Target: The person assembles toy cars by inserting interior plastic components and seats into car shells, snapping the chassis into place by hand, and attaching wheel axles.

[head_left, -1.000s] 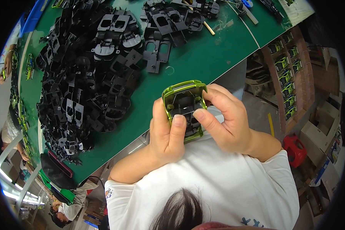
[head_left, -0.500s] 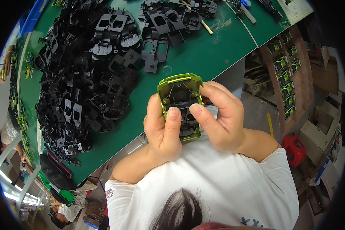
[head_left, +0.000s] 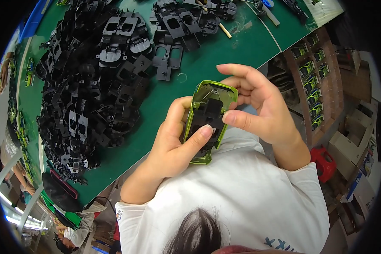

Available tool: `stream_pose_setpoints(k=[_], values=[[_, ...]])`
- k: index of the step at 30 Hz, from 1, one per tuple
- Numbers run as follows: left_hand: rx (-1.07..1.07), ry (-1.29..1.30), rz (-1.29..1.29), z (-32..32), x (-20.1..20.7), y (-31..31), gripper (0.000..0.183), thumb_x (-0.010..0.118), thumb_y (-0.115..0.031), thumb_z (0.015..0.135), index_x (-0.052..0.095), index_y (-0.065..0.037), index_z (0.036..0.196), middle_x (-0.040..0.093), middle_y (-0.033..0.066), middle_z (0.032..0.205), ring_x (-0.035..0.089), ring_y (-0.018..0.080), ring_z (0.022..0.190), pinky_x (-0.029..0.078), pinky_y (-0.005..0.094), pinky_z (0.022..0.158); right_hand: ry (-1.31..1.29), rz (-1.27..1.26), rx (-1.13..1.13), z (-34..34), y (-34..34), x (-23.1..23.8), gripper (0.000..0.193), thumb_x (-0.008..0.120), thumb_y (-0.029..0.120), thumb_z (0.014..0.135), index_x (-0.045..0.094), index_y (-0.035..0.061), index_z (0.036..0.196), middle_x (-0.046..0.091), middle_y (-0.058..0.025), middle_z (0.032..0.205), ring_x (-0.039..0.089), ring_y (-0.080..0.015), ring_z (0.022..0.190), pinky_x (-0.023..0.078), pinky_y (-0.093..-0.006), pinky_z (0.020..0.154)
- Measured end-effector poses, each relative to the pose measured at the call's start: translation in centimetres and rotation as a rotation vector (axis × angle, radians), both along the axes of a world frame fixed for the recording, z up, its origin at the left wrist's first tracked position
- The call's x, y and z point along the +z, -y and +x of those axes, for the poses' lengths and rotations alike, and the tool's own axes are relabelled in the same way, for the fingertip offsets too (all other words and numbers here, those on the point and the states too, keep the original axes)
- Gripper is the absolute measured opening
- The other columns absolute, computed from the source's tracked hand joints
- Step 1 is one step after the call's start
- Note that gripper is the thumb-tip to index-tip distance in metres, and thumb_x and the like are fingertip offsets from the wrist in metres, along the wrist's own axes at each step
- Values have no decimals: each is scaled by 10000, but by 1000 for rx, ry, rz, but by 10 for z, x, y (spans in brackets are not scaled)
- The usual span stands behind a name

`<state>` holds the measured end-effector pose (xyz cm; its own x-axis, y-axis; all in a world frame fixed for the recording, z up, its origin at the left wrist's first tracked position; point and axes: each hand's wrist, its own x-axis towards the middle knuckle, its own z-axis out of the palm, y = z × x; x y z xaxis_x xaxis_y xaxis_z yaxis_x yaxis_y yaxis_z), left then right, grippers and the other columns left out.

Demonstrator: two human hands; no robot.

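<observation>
A green toy car body shell (head_left: 216, 143) is held in front of my chest, its hollow underside facing up. A black plastic insert (head_left: 213, 109) sits inside it. My left hand (head_left: 178, 137) grips the shell, fingers round its left side and thumb pressed on the black insert. At the shell's right edge is my right hand (head_left: 266, 108), with fingers apart and the index finger stretched out. Its thumb tip is at the shell's rim; whether the other fingertips touch the shell I cannot tell.
A large heap of black plastic car parts (head_left: 78, 120) covers the left of the green table (head_left: 207, 59). A wooden stick (head_left: 225, 30) lies at the back. To the right, a brown rack (head_left: 329, 80) holds green toy cars, near a red container (head_left: 323, 164). Other people are at the far left.
The shell has tilted and shifted slightly right in my left hand. My right hand has loosened from its two-handed grip, its fingers lifting and spreading.
</observation>
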<state>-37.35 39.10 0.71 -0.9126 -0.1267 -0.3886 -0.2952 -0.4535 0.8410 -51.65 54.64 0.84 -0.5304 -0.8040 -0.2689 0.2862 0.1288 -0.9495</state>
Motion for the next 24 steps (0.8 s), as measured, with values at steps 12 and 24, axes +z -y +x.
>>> stream_pose_setpoints(k=[12,24], values=[[-246,156,60,-3,6,5,367,659,-114,926,498,15,1229,617,52,1024,582,88,889,492,255,770,-136,358,555,-33,15,22,401,792,156,809,616,-14,1126,687,-53,956,628,-111,873,508,-273,800],[-274,183,268,-5,4,6,361,652,-121,929,507,11,1232,616,35,1044,568,79,937,483,249,810,-43,392,541,-34,14,18,255,763,150,842,644,1,1011,676,-18,892,584,-86,847,482,-267,775]])
